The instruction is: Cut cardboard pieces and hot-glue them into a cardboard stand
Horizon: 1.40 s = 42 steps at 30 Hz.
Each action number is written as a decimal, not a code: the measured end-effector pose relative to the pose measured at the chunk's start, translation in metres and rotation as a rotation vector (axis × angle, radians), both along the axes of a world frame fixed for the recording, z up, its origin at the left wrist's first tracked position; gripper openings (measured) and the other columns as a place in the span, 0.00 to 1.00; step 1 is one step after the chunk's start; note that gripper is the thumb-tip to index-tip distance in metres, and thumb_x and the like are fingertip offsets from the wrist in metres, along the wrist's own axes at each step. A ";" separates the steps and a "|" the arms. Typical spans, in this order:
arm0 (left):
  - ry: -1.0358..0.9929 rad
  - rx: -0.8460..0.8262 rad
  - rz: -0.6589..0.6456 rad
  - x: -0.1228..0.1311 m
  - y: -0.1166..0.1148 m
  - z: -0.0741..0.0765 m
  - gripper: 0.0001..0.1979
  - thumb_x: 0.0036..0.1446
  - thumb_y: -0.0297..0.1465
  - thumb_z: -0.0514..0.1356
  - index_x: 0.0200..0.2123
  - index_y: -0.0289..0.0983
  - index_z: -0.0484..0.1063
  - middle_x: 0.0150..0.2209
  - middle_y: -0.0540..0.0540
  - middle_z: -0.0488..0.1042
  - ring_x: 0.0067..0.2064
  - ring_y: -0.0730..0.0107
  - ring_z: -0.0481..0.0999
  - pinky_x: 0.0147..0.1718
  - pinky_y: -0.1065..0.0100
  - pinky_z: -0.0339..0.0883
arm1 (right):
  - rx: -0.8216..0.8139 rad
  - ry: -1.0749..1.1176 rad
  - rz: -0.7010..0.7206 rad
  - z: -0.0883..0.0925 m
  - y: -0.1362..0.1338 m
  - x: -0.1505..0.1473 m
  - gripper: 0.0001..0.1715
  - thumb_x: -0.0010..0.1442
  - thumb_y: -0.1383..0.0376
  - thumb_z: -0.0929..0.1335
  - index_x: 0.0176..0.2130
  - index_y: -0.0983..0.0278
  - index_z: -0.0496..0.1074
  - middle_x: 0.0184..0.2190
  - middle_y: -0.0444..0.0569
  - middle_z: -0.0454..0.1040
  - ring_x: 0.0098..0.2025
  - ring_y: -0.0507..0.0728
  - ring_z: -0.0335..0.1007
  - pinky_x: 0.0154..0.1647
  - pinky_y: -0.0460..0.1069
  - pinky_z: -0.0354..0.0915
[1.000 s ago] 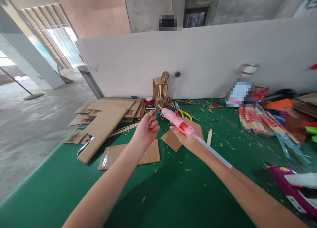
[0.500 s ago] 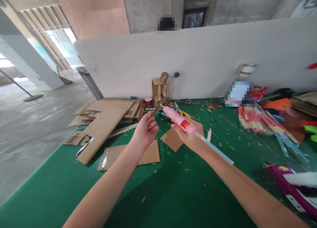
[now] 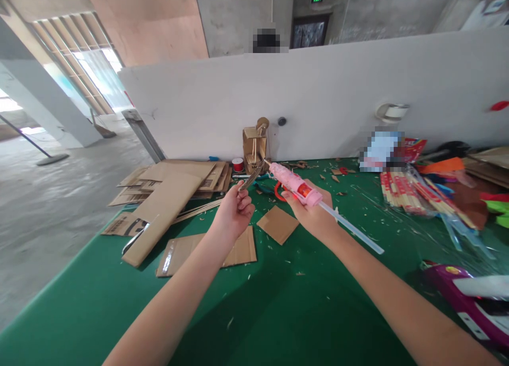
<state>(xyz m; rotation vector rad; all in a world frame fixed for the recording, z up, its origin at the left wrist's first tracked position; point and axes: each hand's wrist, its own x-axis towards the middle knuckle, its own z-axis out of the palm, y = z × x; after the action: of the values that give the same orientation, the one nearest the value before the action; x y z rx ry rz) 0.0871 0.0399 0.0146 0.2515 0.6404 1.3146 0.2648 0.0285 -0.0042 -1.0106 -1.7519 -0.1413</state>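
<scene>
The pink glue gun (image 3: 296,183) was held up beyond and to the right of the cardboard square (image 3: 278,225), which lay cornerwise on the green worktop (image 3: 222,323). The right hand (image 3: 318,212), right of the square, had its grip wrapped around the gun's body; a translucent glue stick (image 3: 352,228) jutted from the rear end. Left of the square, the left hand (image 3: 234,212) had its grip pinching a thin brown strip (image 3: 252,178). The nozzle (image 3: 268,163) pointed at the strip's far end; whether they touched could not be told. Beyond the square stood a cardboard model (image 3: 254,148) and a red spool (image 3: 237,165). To its left lay a larger cardboard piece (image 3: 242,246), partly hidden by the left forearm (image 3: 186,281). Well to its right were packs of sticks (image 3: 401,193) and a purple device (image 3: 461,301).
</scene>
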 end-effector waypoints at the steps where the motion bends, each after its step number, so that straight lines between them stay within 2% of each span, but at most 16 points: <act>1: 0.002 0.001 -0.003 0.000 0.000 0.000 0.16 0.63 0.26 0.50 0.22 0.37 0.54 0.16 0.59 0.53 0.12 0.85 0.49 0.10 0.78 0.40 | 0.002 -0.013 0.004 0.001 -0.001 0.000 0.17 0.63 0.52 0.63 0.30 0.62 0.67 0.22 0.46 0.69 0.24 0.55 0.66 0.26 0.49 0.61; 5: 0.002 0.003 -0.011 0.000 0.001 0.000 0.16 0.63 0.26 0.51 0.22 0.37 0.54 0.15 0.59 0.53 0.11 0.85 0.49 0.10 0.78 0.40 | 0.000 -0.033 -0.001 0.002 0.001 0.001 0.19 0.63 0.52 0.63 0.29 0.62 0.67 0.22 0.46 0.69 0.24 0.54 0.66 0.26 0.48 0.61; 11: 0.000 0.000 0.006 0.000 0.000 -0.001 0.15 0.62 0.26 0.51 0.22 0.37 0.54 0.15 0.59 0.53 0.11 0.86 0.48 0.10 0.78 0.39 | -0.009 0.058 -0.031 -0.003 0.006 0.004 0.18 0.60 0.50 0.64 0.28 0.61 0.65 0.20 0.45 0.68 0.23 0.54 0.64 0.24 0.48 0.61; 24: 0.005 0.012 0.008 0.001 0.000 -0.002 0.14 0.61 0.25 0.52 0.23 0.36 0.55 0.16 0.59 0.53 0.12 0.85 0.49 0.10 0.78 0.39 | -0.012 0.012 -0.032 -0.002 0.008 0.006 0.19 0.62 0.51 0.63 0.31 0.63 0.69 0.23 0.47 0.70 0.25 0.56 0.67 0.26 0.49 0.61; 30: 0.062 -0.012 0.020 0.002 -0.002 -0.001 0.11 0.59 0.25 0.53 0.24 0.37 0.57 0.17 0.58 0.54 0.12 0.85 0.49 0.10 0.78 0.40 | -0.102 0.165 -0.009 0.003 0.005 0.010 0.17 0.59 0.51 0.66 0.31 0.62 0.69 0.20 0.44 0.69 0.22 0.54 0.67 0.23 0.48 0.63; 33: 0.154 0.020 0.041 0.005 -0.005 0.000 0.04 0.54 0.25 0.56 0.31 0.38 0.62 0.19 0.58 0.56 0.13 0.84 0.53 0.11 0.79 0.42 | -0.126 0.240 -0.001 0.012 0.004 0.016 0.19 0.59 0.49 0.66 0.33 0.63 0.72 0.18 0.43 0.68 0.21 0.53 0.67 0.22 0.48 0.63; 35: 0.275 0.077 0.090 0.005 -0.006 0.001 0.11 0.51 0.24 0.59 0.38 0.41 0.64 0.20 0.58 0.60 0.15 0.81 0.58 0.13 0.79 0.48 | -0.145 0.289 -0.003 0.018 0.005 0.022 0.21 0.59 0.48 0.65 0.33 0.64 0.73 0.15 0.42 0.66 0.18 0.52 0.65 0.21 0.47 0.63; 38: 0.476 0.272 0.155 0.001 -0.007 0.002 0.29 0.47 0.20 0.62 0.51 0.46 0.61 0.23 0.56 0.67 0.18 0.78 0.65 0.17 0.79 0.58 | -0.170 0.391 -0.008 0.025 0.008 0.033 0.24 0.59 0.47 0.65 0.31 0.65 0.73 0.13 0.40 0.64 0.15 0.51 0.63 0.19 0.47 0.62; 40: 0.533 0.425 0.148 -0.005 -0.006 0.000 0.36 0.44 0.16 0.62 0.55 0.47 0.60 0.24 0.54 0.71 0.18 0.78 0.65 0.19 0.79 0.58 | -0.170 0.439 -0.008 0.028 0.011 0.040 0.25 0.60 0.47 0.64 0.30 0.65 0.73 0.13 0.41 0.64 0.14 0.51 0.63 0.19 0.47 0.63; 42: 0.537 0.489 0.123 -0.010 -0.005 -0.005 0.39 0.42 0.13 0.60 0.56 0.46 0.60 0.24 0.53 0.72 0.18 0.78 0.64 0.18 0.81 0.56 | -0.168 0.443 -0.006 0.030 0.011 0.045 0.25 0.61 0.47 0.63 0.30 0.64 0.73 0.13 0.41 0.65 0.15 0.51 0.64 0.19 0.47 0.63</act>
<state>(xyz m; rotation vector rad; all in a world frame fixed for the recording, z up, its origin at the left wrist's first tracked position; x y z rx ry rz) 0.0773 0.0346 0.0095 1.0011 0.7808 1.5223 0.3098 0.0398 0.0255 -1.0734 -1.3702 0.2159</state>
